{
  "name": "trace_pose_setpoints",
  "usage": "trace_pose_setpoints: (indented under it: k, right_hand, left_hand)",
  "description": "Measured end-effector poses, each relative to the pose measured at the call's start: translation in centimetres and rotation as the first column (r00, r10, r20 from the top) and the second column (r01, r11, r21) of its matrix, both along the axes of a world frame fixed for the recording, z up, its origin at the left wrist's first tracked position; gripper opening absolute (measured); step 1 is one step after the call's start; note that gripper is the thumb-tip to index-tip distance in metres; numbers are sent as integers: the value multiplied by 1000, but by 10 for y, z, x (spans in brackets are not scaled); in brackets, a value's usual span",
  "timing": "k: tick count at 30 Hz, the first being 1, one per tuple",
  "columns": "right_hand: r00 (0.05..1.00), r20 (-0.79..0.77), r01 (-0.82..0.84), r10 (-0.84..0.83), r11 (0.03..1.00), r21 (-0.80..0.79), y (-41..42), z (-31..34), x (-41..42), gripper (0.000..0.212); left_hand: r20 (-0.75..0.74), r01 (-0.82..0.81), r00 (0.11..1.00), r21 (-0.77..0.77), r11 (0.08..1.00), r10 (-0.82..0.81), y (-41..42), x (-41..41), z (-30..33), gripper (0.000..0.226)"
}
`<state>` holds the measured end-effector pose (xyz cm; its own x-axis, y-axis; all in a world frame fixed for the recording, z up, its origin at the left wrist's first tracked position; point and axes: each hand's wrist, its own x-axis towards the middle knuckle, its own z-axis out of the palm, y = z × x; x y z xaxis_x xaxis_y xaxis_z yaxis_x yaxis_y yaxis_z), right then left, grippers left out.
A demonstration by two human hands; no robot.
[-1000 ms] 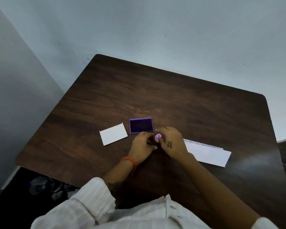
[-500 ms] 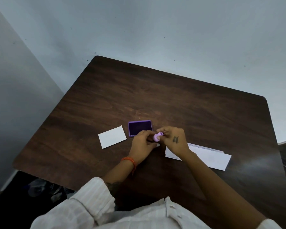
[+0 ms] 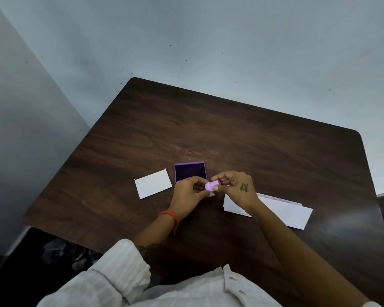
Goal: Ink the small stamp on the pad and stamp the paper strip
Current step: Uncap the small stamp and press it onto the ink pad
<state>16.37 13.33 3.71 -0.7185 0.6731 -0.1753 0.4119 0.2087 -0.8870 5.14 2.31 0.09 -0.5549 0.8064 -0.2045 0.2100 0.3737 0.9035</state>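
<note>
Both hands, left hand [image 3: 190, 191] and right hand [image 3: 234, 187], are pinching the small stamp [image 3: 211, 185] beside the ink pad [image 3: 190, 171]. It looks best pressed face-down and level onto the pad

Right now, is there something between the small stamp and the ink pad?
Nothing visible. Both hands, left and right, hold the stamp just beside the open ink pad, at its near right corner, with no object between them.

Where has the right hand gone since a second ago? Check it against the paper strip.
Yes. The right hand, holding the small stamp, has come off the paper strip's pad-side end, now uncovered, and shifted toward the ink pad.
</note>
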Motion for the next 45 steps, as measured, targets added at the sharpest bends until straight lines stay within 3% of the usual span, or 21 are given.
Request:
trace_pose_setpoints:
  k: [15,18,24,27,30,35,40,45]
  right_hand:
    - [993,96,-73,66,995,68,-2,1,3,24]
    - [997,73,-25,25,1000,3,-2,-1,7,29]
    - [998,68,-16,15,1000,23,-2,-4,8,17]
    - [997,68,-47,45,998,40,1,-4,9,24]
    - [998,55,-10,13,999,-47,1,-5,9,33]
    - [1000,26,8,-8,1000,0,1,-6,7,13]
    - [999,29,-39,40,999,-37,3,-6,9,32]
    - [999,22,25,-24,999,-26,-1,-9,7,15]
  left_hand:
    - [-122,32,992,-6,999,-32,-5,2,6,32]
    - [-134,26,991,2,1000,-26,-6,1,6,31]
    - [-152,34,988,2,999,-34,-5,3,8,31]
    - [-155,40,987,1,999,-39,-6,3,8,33]
    - [-159,35,987,11,999,-33,-5,2,9,31]
    - [-175,48,983,8,999,-46,-3,2,12,32]
    - [-164,40,986,-1,999,-39,-4,0,11,33]
    - [-181,48,982,3,999,-47,-4,1,10,31]
